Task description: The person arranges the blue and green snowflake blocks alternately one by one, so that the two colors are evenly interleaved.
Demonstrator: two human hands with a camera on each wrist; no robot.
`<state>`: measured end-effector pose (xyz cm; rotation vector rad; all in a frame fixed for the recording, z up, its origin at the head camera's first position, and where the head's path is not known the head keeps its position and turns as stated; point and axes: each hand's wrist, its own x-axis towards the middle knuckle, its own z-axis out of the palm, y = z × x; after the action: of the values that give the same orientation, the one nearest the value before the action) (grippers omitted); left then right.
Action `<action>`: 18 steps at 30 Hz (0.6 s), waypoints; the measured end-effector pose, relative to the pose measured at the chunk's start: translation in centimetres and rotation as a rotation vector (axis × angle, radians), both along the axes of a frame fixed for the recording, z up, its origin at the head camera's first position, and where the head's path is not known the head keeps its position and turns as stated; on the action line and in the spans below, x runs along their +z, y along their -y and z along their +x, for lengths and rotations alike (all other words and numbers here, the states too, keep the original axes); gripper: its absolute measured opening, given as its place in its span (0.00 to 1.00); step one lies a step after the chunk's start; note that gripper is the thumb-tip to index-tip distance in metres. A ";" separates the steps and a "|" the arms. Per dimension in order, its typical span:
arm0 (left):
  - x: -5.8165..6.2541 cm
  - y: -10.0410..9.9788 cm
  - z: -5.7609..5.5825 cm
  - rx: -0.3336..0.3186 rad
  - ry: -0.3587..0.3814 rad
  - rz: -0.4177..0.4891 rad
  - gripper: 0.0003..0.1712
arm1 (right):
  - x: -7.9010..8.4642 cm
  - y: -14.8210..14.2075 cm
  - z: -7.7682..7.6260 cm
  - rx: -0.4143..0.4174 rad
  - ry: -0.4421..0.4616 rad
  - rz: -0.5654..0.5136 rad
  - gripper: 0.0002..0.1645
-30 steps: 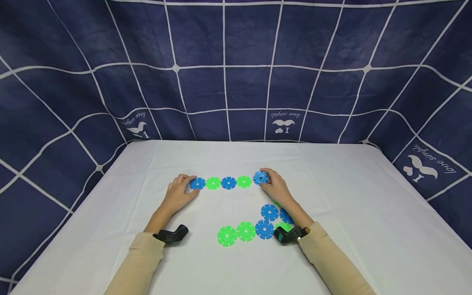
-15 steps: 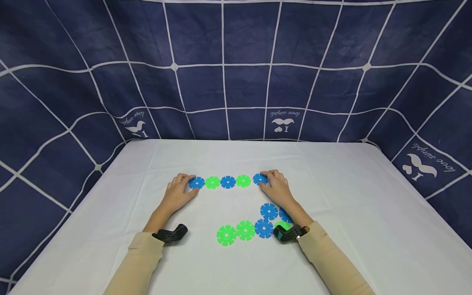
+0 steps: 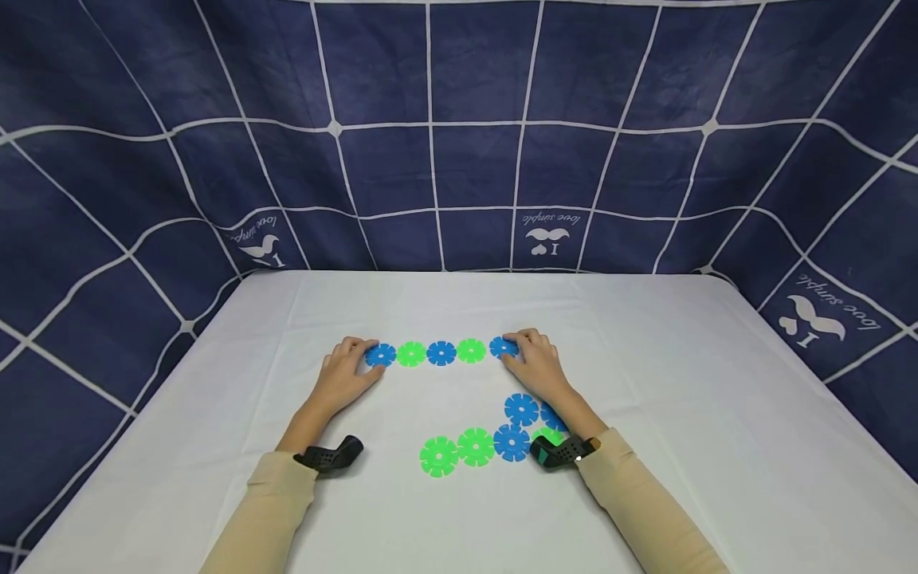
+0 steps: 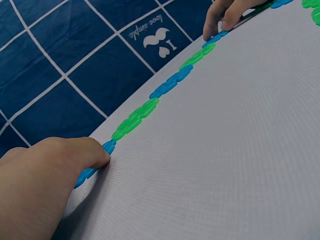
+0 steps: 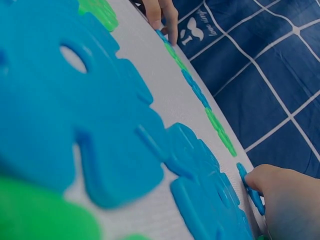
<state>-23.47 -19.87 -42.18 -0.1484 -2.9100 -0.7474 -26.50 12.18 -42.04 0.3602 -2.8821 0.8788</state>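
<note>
A row of notched plastic discs lies flat across the white table, blue and green by turns. At its left end, thumb and fingers of my left hand point(image 3: 343, 376) hold the edges of a blue notched disc point(image 3: 381, 355). My right hand point(image 3: 539, 367) pinches another blue notched disc point(image 3: 504, 347) at the right end; its fingers cover part of the rim. A narrow gap parts that disc from the neighbouring green disc point(image 3: 471, 351). Between the ends also lie a second green disc point(image 3: 412, 354) and a blue disc point(image 3: 441, 353).
Nearer the body, a loose group of discs includes green ones point(image 3: 439, 457) and blue ones point(image 3: 521, 410); some are partly under the right forearm and its wrist camera point(image 3: 559, 452). White cloth covers the table point(image 3: 215, 446). A dark blue checked curtain point(image 3: 473, 159) surrounds its back and sides.
My right hand has lowered its blue disc flat to the table at the row's right end, the fingers shifting slightly over it. The left hand has stayed at its disc.
</note>
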 end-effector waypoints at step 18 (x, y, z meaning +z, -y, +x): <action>-0.1 0.1 -0.1 -0.007 -0.009 -0.005 0.32 | 0.0 0.0 -0.1 0.025 -0.019 0.040 0.26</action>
<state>-23.55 -19.99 -42.26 -0.1629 -2.9050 -0.7381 -26.58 12.17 -42.01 0.4066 -2.8876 0.8186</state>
